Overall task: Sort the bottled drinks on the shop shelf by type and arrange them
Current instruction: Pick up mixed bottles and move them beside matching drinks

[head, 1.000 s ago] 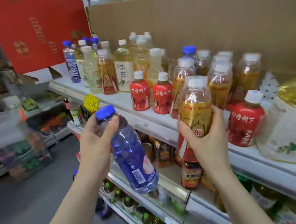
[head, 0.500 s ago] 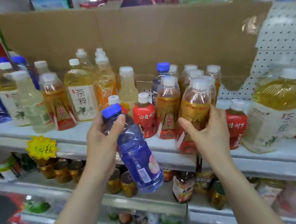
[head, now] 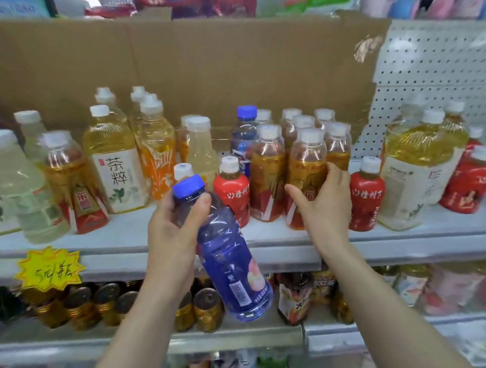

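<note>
Left hand [head: 174, 238] wraps blue bottle [head: 232, 267], unplaced; right hand [head: 324, 206] grips tea bottle [head: 306, 165] among teas [head: 272, 154]; shelf [head: 122, 230] at 9 o'clock mixed.

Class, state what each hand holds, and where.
Left hand grips the blue plastic bottle at its neck and shoulder. Right hand grips the white-capped amber drink bottle round its label.

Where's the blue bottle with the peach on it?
Middle of the head view: the left hand grips the blue bottle, tilted, before the shelf, left of the amber bottle in the right hand.
</note>
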Demonstrator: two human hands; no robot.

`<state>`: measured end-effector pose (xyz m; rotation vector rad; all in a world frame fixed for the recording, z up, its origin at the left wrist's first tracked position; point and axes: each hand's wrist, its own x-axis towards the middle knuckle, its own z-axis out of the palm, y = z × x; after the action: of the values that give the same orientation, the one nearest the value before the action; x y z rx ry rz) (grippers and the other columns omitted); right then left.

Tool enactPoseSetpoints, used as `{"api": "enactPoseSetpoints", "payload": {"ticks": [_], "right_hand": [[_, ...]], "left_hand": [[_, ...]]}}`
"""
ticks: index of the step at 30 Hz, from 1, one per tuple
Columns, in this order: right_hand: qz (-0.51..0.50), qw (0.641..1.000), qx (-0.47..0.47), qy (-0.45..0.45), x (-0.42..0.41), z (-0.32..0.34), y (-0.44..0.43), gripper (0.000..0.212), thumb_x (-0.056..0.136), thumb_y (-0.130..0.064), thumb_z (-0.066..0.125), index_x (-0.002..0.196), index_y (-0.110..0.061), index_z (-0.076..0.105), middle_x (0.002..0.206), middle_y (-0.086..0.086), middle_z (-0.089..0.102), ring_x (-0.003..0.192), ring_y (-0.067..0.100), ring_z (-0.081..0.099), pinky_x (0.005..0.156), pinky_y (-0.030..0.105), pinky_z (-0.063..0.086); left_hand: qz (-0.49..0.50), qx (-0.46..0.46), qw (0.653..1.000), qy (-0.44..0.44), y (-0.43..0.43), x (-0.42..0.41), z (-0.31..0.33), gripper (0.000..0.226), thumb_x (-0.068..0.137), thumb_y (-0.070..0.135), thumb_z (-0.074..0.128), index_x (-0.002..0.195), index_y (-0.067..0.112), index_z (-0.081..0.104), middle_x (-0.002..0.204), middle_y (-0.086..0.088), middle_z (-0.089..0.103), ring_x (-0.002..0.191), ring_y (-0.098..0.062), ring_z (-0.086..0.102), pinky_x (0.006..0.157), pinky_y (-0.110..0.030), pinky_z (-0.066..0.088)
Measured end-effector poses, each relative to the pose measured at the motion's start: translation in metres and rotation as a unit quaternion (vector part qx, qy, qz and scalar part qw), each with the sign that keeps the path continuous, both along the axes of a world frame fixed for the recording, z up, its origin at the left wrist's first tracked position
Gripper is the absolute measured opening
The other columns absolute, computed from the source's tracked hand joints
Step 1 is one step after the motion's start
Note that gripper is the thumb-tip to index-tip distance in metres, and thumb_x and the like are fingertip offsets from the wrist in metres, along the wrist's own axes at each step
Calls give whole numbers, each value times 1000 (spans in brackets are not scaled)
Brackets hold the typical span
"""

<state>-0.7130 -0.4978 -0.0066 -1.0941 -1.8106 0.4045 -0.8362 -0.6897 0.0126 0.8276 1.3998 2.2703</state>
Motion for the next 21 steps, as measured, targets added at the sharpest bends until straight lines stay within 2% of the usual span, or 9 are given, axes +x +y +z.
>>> {"api": "enactPoseSetpoints", "payload": {"ticks": [3, 5, 8, 11, 14, 16, 18, 21], "right_hand": [[-10, 999, -1, -36, 6, 7, -1, 88, 85, -58, 70, 149, -12, 31, 142, 10, 44, 131, 28, 46, 100, 39, 44], [-17, 999, 32, -23, 10, 24, -6, 88, 87, -58, 67, 151, -13, 28, 148, 12, 40, 137, 29, 39, 106, 41, 40], [16, 991, 134, 1, 1, 69, -10, 71, 95, -50, 61, 150, -15, 34, 147, 9, 42, 134, 25, 39, 106, 36, 36], [100, 974, 172, -108, -36, 115, 1, 59, 100, -41, 56, 149, -13, 40, 142, 11, 51, 130, 27, 48, 101, 39, 41], [120, 953, 77, -267, -80, 152, 21, 55, 99, -41, 57, 140, -6, 46, 132, 17, 59, 117, 35, 57, 83, 36, 42], [134, 937, -21, -323, -104, 163, 34, 53, 97, -46, 58, 129, -5, 53, 124, 15, 62, 100, 32, 56, 77, 32, 39], [153, 921, -77, -351, -119, 164, 46, 56, 95, -51, 60, 125, -4, 56, 113, 11, 62, 92, 28, 54, 74, 31, 40], [163, 924, -101, -330, -132, 156, 58, 59, 93, -54, 61, 125, -6, 56, 104, 7, 58, 90, 26, 56, 72, 33, 42]], "left_hand": [[-1, -6, 1000, 3, -2, 1, -1, 35, 81, 25, 68, 116, 21, 64, 101, -1, 73, 91, -21, 69, 74, -35, 57], [0, -7, 1000, 2, -4, 0, -1, 28, 86, 19, 66, 114, 22, 64, 95, 4, 74, 87, -18, 71, 71, -31, 59], [12, -12, 1000, 8, -5, -3, 3, 32, 81, 25, 68, 113, 23, 65, 93, 6, 76, 88, -16, 72, 72, -31, 58], [27, -14, 999, 15, -4, -10, 12, 39, 74, 33, 69, 111, 24, 66, 96, 5, 76, 95, -22, 71, 79, -38, 56], [39, -8, 999, 17, -2, -21, 25, 42, 69, 37, 71, 109, 26, 68, 97, 3, 75, 97, -25, 69, 81, -41, 55], [45, -2, 999, 13, -2, -29, 33, 42, 70, 35, 70, 111, 24, 67, 96, 1, 74, 95, -25, 69, 76, -37, 53], [51, -3, 999, 4, -3, -37, 38, 44, 72, 33, 69, 114, 21, 67, 98, -1, 74, 94, -25, 70, 76, -37, 53], [65, 0, 998, -9, -6, -50, 43, 31, 82, 24, 69, 112, 18, 67, 95, -3, 74, 88, -25, 71, 74, -38, 55]]}}
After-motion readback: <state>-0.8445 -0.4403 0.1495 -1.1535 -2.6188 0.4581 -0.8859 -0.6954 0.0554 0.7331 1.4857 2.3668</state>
